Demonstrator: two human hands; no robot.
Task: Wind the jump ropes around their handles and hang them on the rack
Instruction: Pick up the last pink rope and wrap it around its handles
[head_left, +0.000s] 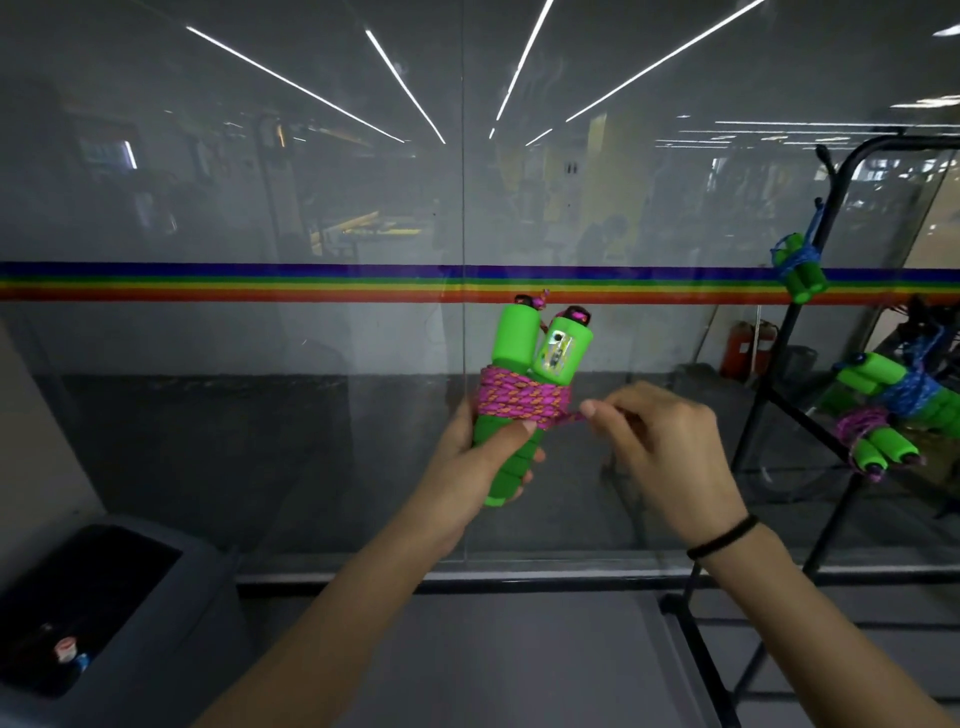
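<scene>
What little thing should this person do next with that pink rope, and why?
Probably pull the short end snug and tuck it under the coils. The pink rope is wound round the green handles in the left hand, and the right hand pinches only a short tail beside the wraps.

Handles (514, 338) sit before the glass wall (260, 182), rack (687, 642) at right, bin (156, 597) at lower left

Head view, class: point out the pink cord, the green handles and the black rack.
pink cord (524, 399), head view, on the coils wound round the handles.
green handles (514, 338), head view, on the left handle's foam above the coils.
black rack (831, 530), head view, on its front post, lower right.
</scene>
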